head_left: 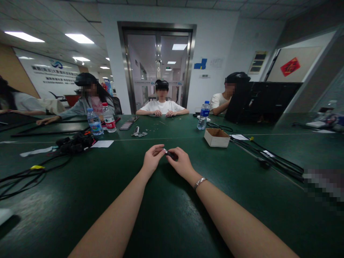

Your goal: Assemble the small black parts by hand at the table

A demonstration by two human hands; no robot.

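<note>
Between my hands, above the green table [161, 222], is a small dark object with a shiny silver end [168, 153]. Its exact kind is too small to make out. My left hand [153, 159] pinches the silver end between thumb and fingers. Around the darker body, my right hand [182, 162] is closed with its thumb along the near side, hiding part of it. A silver bracelet [200, 183] circles my right wrist.
An open box [216, 138] stands right of my hands, near black cables [271, 157] and a water bottle [203, 115]. Two bottles [109, 117] and a black tangle of gear [76, 142] are at left. Small metal pieces [139, 132] lie ahead. Several people sit around the table.
</note>
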